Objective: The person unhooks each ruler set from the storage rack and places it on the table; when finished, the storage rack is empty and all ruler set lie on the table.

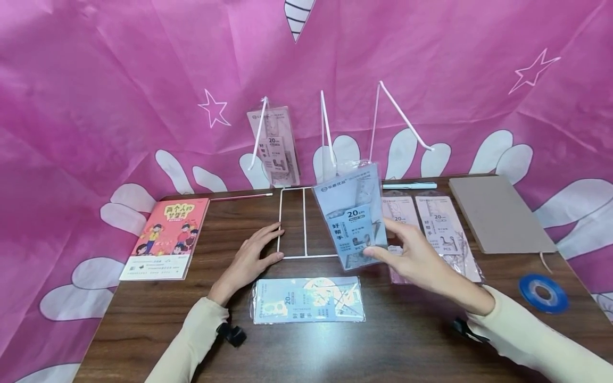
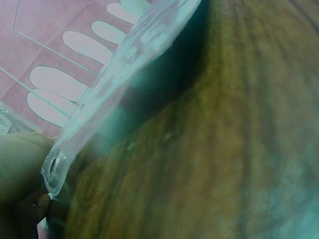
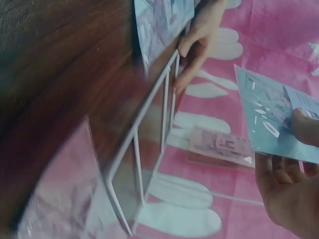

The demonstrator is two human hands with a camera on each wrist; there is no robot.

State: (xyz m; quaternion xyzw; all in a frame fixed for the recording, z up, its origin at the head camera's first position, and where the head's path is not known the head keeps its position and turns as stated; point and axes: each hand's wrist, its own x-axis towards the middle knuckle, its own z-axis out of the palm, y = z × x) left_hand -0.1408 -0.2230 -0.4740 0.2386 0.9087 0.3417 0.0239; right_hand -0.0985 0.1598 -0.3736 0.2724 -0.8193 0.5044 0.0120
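My right hand [image 1: 407,250] holds a clear-packed ruler set [image 1: 351,213] marked 20 cm, thumb on its front and fingers behind. The pack is upright and slightly tilted, its clear top by the tip of the middle prong of a white wire rack [image 1: 305,223]; whether the prong passes through the hole, I cannot tell. My left hand [image 1: 251,250] rests against the left side of the rack's base with relaxed fingers. A similar ruler set [image 1: 275,146] hangs on the left prong. Another pack [image 1: 308,300] lies flat just in front of the rack.
Two more ruler packs, one a pinkish set [image 1: 442,229], lie right of the rack. A grey notebook [image 1: 498,213] and blue tape roll [image 1: 543,293] are farther right. A pen [image 1: 409,186] and pencil [image 1: 241,197] lie at the back, a red book [image 1: 167,234] at left.
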